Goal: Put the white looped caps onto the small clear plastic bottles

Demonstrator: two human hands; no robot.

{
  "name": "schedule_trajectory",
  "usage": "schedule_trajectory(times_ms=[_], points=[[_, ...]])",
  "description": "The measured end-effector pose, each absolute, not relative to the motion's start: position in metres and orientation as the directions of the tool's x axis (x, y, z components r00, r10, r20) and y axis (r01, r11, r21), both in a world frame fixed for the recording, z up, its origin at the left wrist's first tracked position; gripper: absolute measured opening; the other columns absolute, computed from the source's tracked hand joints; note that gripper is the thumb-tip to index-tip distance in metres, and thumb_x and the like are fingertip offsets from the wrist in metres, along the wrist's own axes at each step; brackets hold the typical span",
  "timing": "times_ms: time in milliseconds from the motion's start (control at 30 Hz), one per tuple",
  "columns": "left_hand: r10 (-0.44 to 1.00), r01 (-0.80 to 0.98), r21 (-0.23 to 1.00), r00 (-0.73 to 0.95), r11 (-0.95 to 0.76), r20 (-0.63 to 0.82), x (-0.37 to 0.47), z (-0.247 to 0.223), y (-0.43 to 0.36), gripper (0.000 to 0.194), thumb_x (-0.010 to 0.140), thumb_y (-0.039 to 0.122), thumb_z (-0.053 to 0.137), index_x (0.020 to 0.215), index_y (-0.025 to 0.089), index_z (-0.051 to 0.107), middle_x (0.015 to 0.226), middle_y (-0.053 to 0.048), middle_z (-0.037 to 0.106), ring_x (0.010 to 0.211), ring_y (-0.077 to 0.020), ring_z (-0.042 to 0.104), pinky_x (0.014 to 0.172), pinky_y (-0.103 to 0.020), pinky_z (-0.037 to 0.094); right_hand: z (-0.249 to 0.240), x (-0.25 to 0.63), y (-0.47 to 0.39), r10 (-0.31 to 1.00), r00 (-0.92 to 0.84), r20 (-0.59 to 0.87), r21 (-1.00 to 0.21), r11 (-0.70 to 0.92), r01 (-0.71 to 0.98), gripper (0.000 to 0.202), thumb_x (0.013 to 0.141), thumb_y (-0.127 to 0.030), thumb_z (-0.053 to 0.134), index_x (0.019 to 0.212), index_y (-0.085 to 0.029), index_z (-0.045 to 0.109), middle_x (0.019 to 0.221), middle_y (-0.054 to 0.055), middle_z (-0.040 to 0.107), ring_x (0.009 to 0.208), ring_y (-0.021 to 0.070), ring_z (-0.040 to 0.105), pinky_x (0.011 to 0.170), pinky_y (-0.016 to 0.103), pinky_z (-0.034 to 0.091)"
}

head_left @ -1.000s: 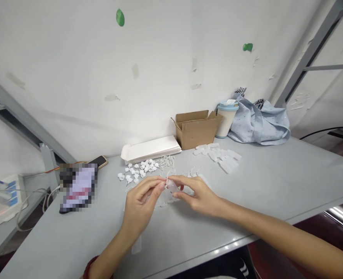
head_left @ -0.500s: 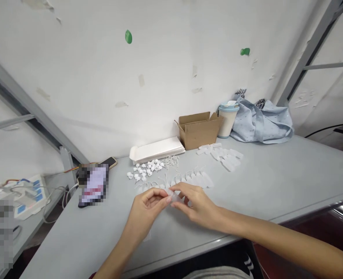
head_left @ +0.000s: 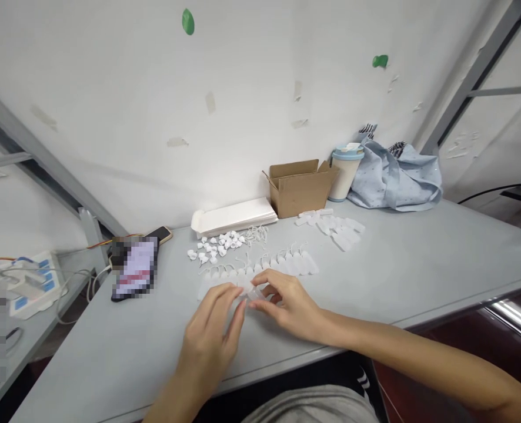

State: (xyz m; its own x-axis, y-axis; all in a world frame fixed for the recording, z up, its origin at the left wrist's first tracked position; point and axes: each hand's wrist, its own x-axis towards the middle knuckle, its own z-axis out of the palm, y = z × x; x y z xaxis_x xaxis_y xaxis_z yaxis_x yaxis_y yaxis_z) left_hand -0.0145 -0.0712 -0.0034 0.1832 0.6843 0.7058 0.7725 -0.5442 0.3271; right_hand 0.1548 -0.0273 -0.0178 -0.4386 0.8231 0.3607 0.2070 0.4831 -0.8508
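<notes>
My right hand (head_left: 293, 305) pinches a small translucent plastic tube (head_left: 256, 294) between thumb and fingers, just above the table's front part. My left hand (head_left: 211, 326) is at the other end of that tube, its thumb and fingers apart; whether the fingertips touch it is hard to make out. Just beyond my hands lies a row of finished-looking translucent tubes (head_left: 307, 264) with white caps and string loops. Loose white caps (head_left: 220, 244) sit behind the row, beside a heap of string loops (head_left: 257, 234). Loose translucent tubes (head_left: 342, 238) lie farther right.
A flat white box (head_left: 236, 217) and an open cardboard box (head_left: 304, 191) stand against the wall. Beside them are a lidded cup (head_left: 345, 173) and a light blue bag (head_left: 395, 179). Phones, a purple pouch (head_left: 136, 267) and a power strip (head_left: 37, 288) are at left.
My left hand has drawn back a little, and its thumb and fingers have parted. The right hand keeps the tube. The view has tilted slightly downward.
</notes>
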Motion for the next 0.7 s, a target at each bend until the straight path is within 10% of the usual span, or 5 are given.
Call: schedule_trajectory(times_ms=[433, 700], points=[[0.729, 0.872, 0.068, 0.359, -0.484, 0.583, -0.009, -0.015, -0.072, 0.037, 0.084, 0.021, 0.055, 0.119, 0.013, 0.044, 0.101, -0.013, 0.053, 0.093, -0.0268, 0.054, 0.074, -0.038, 0.052, -0.026, 0.147, -0.030, 0.876, -0.422, 0.235, -0.945, 0.308, 0.112, 0.023, 0.078, -0.026, 0.064, 0.095, -0.016, 0.053, 0.090, 0.004, 0.063, 0.065, 0.0119, 0.064, 0.058, 0.022, 0.050], [0.774, 0.788, 0.240, 0.409, -0.567, 0.483, -0.034, -0.004, -0.079, 0.041, 0.074, 0.025, 0.066, 0.111, 0.019, 0.048, 0.097, -0.008, 0.057, 0.090, -0.0238, 0.055, 0.074, -0.036, 0.052, -0.023, 0.150, -0.037, 0.767, -0.566, 0.303, -0.887, 0.444, 0.126, 0.025, 0.083, -0.029, 0.059, 0.102, -0.014, 0.052, 0.090, 0.008, 0.064, 0.071, 0.0140, 0.065, 0.063, 0.025, 0.053]])
